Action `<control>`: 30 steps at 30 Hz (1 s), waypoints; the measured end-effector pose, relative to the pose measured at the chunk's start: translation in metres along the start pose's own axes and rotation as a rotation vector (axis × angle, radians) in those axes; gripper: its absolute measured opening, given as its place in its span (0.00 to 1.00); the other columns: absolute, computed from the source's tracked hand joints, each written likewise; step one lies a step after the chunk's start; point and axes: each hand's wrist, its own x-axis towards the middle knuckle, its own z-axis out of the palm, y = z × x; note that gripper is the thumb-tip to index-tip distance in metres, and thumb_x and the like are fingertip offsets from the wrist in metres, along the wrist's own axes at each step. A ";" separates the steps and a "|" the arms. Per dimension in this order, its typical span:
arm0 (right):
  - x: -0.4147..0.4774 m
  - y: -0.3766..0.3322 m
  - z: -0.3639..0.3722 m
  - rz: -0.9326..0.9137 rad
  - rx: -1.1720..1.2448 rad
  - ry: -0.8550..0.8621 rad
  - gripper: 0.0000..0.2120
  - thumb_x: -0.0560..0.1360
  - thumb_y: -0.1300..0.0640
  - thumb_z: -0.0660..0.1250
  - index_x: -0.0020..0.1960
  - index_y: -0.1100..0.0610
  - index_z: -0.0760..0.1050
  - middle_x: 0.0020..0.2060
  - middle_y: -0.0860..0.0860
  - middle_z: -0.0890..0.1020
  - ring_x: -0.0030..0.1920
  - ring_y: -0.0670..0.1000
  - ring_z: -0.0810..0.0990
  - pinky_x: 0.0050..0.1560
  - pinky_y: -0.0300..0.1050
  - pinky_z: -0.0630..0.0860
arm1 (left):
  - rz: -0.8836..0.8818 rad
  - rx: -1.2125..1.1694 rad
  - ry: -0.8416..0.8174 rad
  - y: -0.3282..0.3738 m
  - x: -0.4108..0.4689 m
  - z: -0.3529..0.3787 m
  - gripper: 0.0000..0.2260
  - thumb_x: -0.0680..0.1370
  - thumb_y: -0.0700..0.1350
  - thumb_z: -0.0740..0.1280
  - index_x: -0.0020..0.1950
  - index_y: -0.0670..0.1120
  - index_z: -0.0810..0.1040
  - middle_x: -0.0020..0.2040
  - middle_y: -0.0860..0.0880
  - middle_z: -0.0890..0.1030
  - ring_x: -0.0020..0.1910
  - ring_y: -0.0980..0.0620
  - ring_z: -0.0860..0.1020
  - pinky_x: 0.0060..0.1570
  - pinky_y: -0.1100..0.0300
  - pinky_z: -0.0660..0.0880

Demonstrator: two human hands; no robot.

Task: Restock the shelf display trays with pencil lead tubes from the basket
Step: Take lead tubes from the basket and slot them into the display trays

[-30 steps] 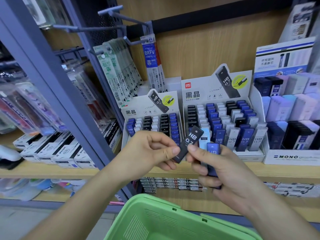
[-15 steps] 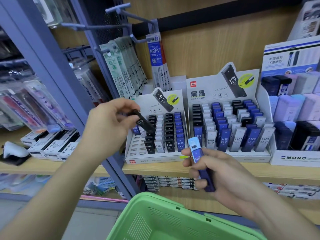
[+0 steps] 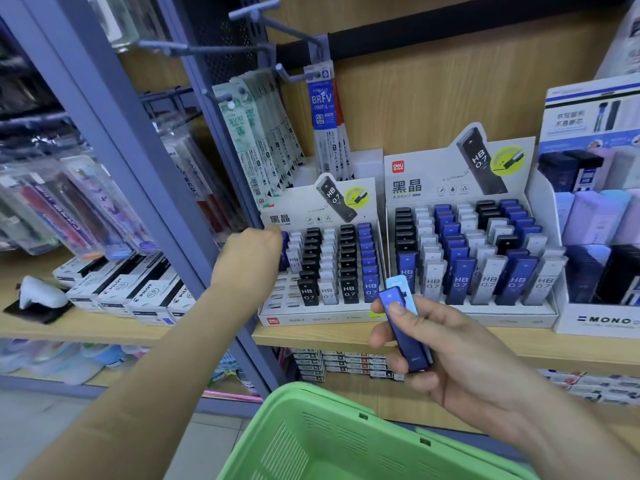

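My left hand reaches into the far-left columns of the small white display tray; I see only its back. Its fingers and the black tube it carried are hidden. That tray holds rows of black, white and blue HB 0.7 lead tubes, with open slots at its front left. My right hand is lower right, gripping a blue lead tube with a pale white one behind it. The bigger tray to the right is nearly full. A green basket hangs below.
A grey metal upright stands left of the small tray. Hanging refill packs and bare hooks jut out above it. Pilot boxes lie on the left shelf, and a MONO display stands at the right edge.
My left hand took the black tube from the right hand and carried it up and left into the small tray's left side. The right hand kept its blue and white tubes.
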 end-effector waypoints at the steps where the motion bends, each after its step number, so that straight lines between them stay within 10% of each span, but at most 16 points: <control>1: 0.000 0.000 0.000 0.000 0.000 -0.004 0.14 0.70 0.54 0.69 0.53 0.59 0.80 0.37 0.57 0.81 0.27 0.49 0.72 0.19 0.34 0.62 | -0.001 0.000 -0.010 0.001 0.002 0.000 0.15 0.71 0.26 0.59 0.52 0.41 0.69 0.30 0.48 0.65 0.32 0.45 0.69 0.34 0.54 0.66; 22: 0.004 0.006 0.001 0.051 -0.061 -0.071 0.12 0.69 0.53 0.69 0.48 0.58 0.83 0.35 0.54 0.78 0.29 0.50 0.74 0.22 0.37 0.69 | 0.056 -0.064 -0.092 -0.015 -0.030 0.015 0.11 0.74 0.32 0.63 0.51 0.46 0.75 0.41 0.48 0.80 0.41 0.45 0.79 0.41 0.54 0.77; 30: 0.002 0.003 0.004 0.055 0.144 -0.079 0.12 0.70 0.69 0.66 0.52 0.69 0.81 0.34 0.59 0.78 0.33 0.58 0.83 0.33 0.47 0.82 | 0.055 -0.067 -0.059 -0.014 -0.029 0.017 0.13 0.75 0.35 0.65 0.56 0.48 0.80 0.50 0.50 0.81 0.49 0.48 0.79 0.45 0.56 0.76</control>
